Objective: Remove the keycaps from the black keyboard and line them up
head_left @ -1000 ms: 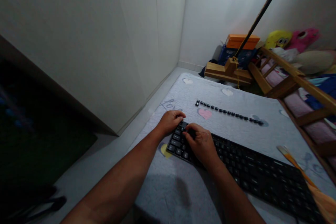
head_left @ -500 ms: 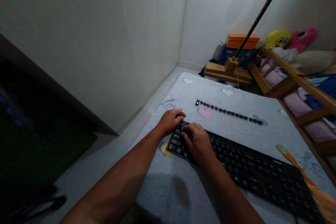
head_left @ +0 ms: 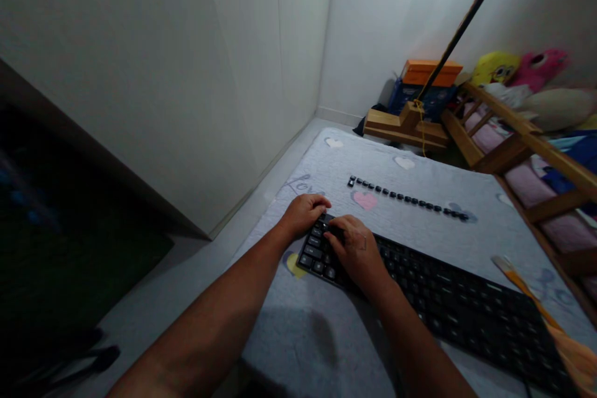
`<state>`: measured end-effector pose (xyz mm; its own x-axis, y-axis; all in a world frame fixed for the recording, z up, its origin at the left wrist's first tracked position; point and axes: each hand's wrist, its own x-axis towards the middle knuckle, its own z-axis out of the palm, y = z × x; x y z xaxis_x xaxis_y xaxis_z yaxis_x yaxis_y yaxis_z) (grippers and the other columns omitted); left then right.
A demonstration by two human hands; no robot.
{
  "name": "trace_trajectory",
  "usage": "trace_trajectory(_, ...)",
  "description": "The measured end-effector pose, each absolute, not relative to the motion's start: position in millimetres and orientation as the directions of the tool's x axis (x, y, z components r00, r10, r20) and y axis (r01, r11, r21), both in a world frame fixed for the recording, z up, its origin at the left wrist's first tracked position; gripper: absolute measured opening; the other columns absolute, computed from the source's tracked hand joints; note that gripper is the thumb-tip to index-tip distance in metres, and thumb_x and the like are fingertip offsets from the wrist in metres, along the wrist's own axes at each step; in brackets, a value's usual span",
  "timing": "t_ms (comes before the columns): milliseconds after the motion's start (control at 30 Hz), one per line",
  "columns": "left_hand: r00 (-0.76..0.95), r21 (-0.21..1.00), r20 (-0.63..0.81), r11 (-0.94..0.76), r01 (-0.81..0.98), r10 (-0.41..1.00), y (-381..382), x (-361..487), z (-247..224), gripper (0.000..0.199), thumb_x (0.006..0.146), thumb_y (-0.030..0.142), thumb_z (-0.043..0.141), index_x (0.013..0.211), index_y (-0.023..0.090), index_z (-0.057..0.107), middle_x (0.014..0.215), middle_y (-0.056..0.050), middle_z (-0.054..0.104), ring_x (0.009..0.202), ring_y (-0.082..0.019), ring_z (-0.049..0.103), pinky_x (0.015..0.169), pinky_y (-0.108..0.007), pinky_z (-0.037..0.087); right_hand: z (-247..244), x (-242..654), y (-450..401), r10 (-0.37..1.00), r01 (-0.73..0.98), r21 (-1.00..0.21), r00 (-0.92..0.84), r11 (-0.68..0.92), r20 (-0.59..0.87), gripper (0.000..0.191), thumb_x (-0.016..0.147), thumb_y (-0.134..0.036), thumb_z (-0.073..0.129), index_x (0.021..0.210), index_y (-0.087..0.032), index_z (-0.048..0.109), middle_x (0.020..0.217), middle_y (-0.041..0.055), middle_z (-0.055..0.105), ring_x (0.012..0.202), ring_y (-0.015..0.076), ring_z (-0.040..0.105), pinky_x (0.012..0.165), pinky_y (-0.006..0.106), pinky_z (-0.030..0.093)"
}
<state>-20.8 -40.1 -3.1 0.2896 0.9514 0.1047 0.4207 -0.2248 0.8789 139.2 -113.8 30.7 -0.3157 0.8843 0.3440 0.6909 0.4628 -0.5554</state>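
Note:
A black computer keyboard (head_left: 466, 298) lies slantwise on a cloth-covered surface. My left hand (head_left: 304, 214) is closed at its far left corner, with the fingertips on the edge. Over the left-hand keys is my right hand (head_left: 357, 249), its thumb and fingers drawn together near the upper left keys; whatever is between the fingertips is too small to make out. Beyond the keyboard, several loose black keycaps (head_left: 400, 196) form a long row on the cloth. The right palm and wrist hide part of the keys.
A brush with an orange handle (head_left: 525, 286) lies right of the keyboard, near an orange cloth (head_left: 578, 354). The patterned cloth (head_left: 298, 298) covers the work surface. A white cabinet (head_left: 186, 87) stands left; a wooden stand (head_left: 405, 124) and a wooden bed rail (head_left: 527, 134) are behind.
My right hand has shifted slightly to the right and up over the keys, its fingers still drawn together. My left hand stays at the keyboard's corner.

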Motion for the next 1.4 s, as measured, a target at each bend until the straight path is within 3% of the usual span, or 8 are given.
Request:
trace_trajectory(267, 0.295, 0.880, 0.100, -0.223, 0.420, 0.950, -40.2, -20.6, -3.8, 0.024, 0.079, 0.021, 0.051, 0.091, 0.016, 0.071, 0.084, -0.002, 0.072, 0.081, -0.016, 0.065, 0.075, -0.026, 0.049, 33.4, 139.9, -113.7, 0.884, 0.673, -0.573, -0.336, 0.467, 0.325, 0.009, 0.082, -0.016, 0.062, 0.089, -0.020, 0.066, 0.088, 0.0055, 0.063, 0.086, 0.0208, 0.058, 0.078, 0.033, 0.047)
trace_trajectory(400, 0.286, 0.885, 0.091, -0.209, 0.415, 0.954, -40.3, -20.1, -4.8, 0.024, 0.079, 0.022, 0.051, 0.091, 0.016, 0.071, 0.083, -0.003, 0.072, 0.082, -0.017, 0.065, 0.076, -0.026, 0.050, 32.4, 140.0, -114.7, 0.883, 0.650, -0.597, -0.345, 0.470, 0.319, 0.016, 0.084, -0.015, 0.059, 0.097, -0.022, 0.066, 0.088, 0.0044, 0.064, 0.086, 0.0198, 0.059, 0.078, 0.032, 0.047)
trace_trajectory(567, 0.289, 0.879, 0.086, -0.209, 0.429, 0.953, -40.8, -20.9, -3.5, 0.024, 0.079, 0.022, 0.051, 0.091, 0.016, 0.071, 0.083, -0.003, 0.072, 0.081, -0.017, 0.065, 0.075, -0.026, 0.050, 33.9, 138.1, -112.5, 0.894, 0.620, -0.645, -0.334, 0.446, 0.297, 0.010, 0.082, -0.013, 0.057, 0.084, -0.021, 0.063, 0.080, 0.0022, 0.063, 0.080, 0.0182, 0.059, 0.073, 0.029, 0.046)
trace_trajectory(1167, 0.282, 0.906, 0.069, -0.178, 0.384, 0.957, -40.8, -19.9, -1.7, 0.024, 0.078, 0.020, 0.051, 0.089, 0.015, 0.072, 0.078, -0.002, 0.071, 0.074, -0.015, 0.063, 0.072, -0.025, 0.049, 28.2, 134.3, -115.4, 0.901, 0.677, -0.607, -0.218, 0.416, 0.375, 0.005, 0.081, -0.015, 0.059, 0.079, -0.020, 0.059, 0.081, 0.0041, 0.062, 0.082, 0.0202, 0.056, 0.076, 0.033, 0.045)
trace_trajectory(1400, 0.295, 0.902, 0.074, -0.190, 0.389, 0.953, -40.2, -20.6, -2.1, 0.024, 0.078, 0.021, 0.051, 0.089, 0.015, 0.071, 0.080, -0.002, 0.071, 0.075, -0.015, 0.063, 0.072, -0.026, 0.048, 28.1, 138.6, -115.3, 0.899, 0.669, -0.607, -0.249, 0.429, 0.362, 0.008, 0.081, -0.015, 0.060, 0.089, -0.017, 0.064, 0.085, 0.0068, 0.064, 0.084, 0.0207, 0.058, 0.079, 0.034, 0.046)
